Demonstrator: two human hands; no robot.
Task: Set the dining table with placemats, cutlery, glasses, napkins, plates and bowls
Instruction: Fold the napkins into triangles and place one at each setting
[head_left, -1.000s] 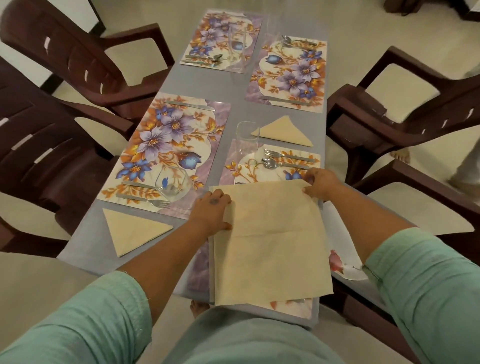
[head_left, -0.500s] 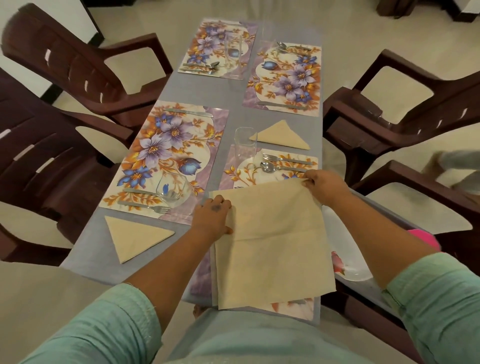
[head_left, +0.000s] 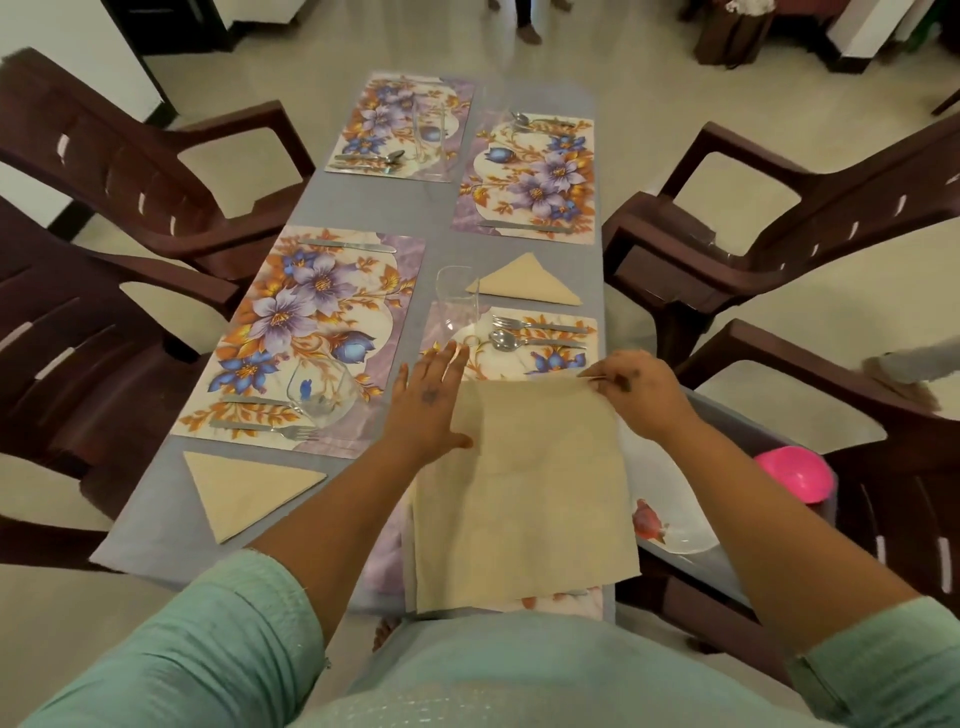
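The unfolded napkin (head_left: 524, 488) is pinned flat by the open-fingered left hand (head_left: 426, 405) while its far corner is pinched by the right hand (head_left: 636, 389), apparently for folding.

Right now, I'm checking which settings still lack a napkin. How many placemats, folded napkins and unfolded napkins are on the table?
Placemats: 4
Folded napkins: 2
Unfolded napkin: 1
Total: 7
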